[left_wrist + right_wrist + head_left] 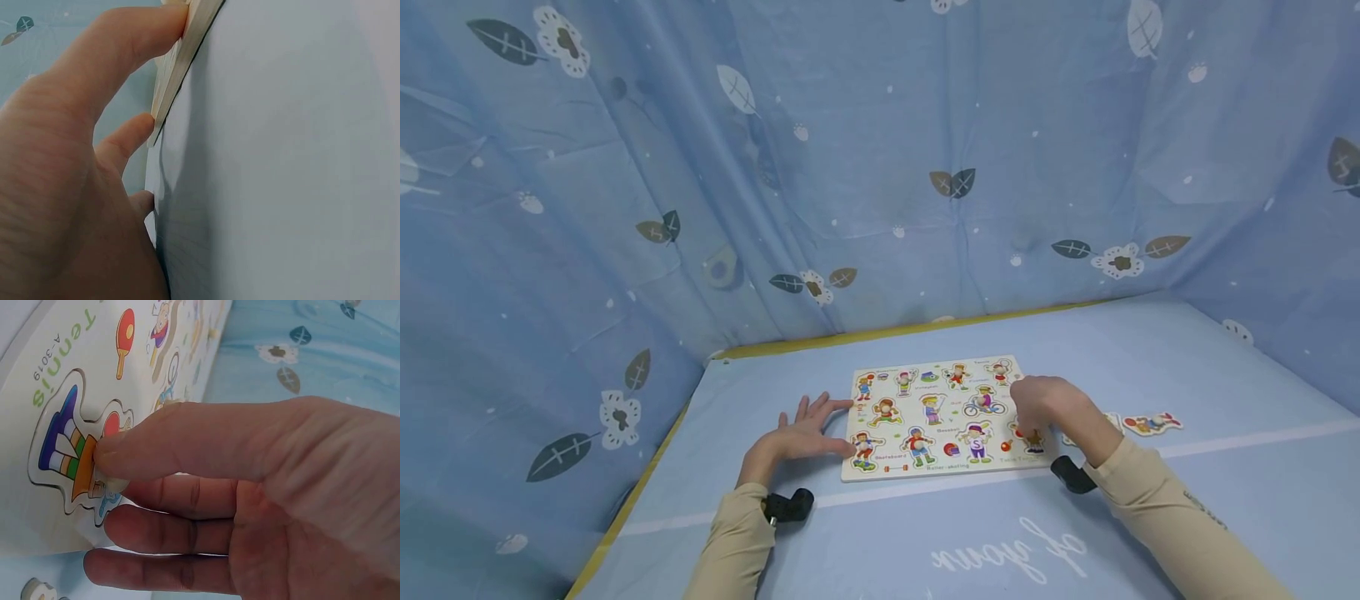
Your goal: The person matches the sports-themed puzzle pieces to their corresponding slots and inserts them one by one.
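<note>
A white wooden peg puzzle board [901,431] with colourful sports figures lies flat on the table. At its lower right corner, my right hand [1047,402] pinches a table tennis player puzzle piece [81,464] between thumb and index finger. The piece sits within its matching outline, partly covered by the fingertips. The other right fingers extend past the board's edge. My left hand [803,437] is spread at the board's left side, its thumb [140,34] and index finger touching the edge.
Right of the board lies a loose figure piece [1152,423], with others partly hidden behind the right forearm. A pale blue cloth [865,550] with white lettering covers the table. Blue patterned curtains [880,167] hang behind and at both sides.
</note>
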Tool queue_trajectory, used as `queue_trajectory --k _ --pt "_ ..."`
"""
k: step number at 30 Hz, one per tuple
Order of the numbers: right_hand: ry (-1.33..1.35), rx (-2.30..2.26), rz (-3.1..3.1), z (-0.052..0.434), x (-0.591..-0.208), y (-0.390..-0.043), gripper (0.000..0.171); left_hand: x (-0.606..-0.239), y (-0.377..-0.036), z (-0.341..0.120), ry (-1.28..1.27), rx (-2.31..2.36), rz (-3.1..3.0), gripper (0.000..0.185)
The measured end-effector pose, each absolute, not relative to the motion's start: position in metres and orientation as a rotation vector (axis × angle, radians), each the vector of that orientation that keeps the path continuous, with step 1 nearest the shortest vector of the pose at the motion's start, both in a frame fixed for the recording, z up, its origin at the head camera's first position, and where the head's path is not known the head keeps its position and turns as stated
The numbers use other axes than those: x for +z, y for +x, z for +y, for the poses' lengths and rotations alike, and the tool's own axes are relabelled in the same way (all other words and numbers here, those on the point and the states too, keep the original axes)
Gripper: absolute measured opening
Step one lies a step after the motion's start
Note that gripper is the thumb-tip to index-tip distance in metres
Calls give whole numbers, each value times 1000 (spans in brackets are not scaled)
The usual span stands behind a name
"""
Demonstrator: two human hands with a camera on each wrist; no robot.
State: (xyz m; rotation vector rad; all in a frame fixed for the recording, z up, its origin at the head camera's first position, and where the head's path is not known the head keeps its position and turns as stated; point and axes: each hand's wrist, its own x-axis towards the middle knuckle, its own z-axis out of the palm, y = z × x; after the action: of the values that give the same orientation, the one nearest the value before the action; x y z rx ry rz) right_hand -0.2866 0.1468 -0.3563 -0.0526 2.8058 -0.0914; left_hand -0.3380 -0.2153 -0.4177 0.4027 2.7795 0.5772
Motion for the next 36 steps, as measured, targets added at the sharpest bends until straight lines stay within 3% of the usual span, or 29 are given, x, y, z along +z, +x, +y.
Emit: queue_trajectory --k 9,16,21,36 --pt "-55 -113 2799 147 -355 -286 31 -418 -338 -216 399 583 2779 90" --pt "-121 -153 2804 153 -354 -283 18 -420 -339 -216 400 581 2785 90" --pt "-224 -191 2812 160 -352 -280 10 -421 -340 -216 397 577 2788 90" --pt "-479 -392 2858 182 -354 -281 7 -418 -336 -214 378 575 2791 90"
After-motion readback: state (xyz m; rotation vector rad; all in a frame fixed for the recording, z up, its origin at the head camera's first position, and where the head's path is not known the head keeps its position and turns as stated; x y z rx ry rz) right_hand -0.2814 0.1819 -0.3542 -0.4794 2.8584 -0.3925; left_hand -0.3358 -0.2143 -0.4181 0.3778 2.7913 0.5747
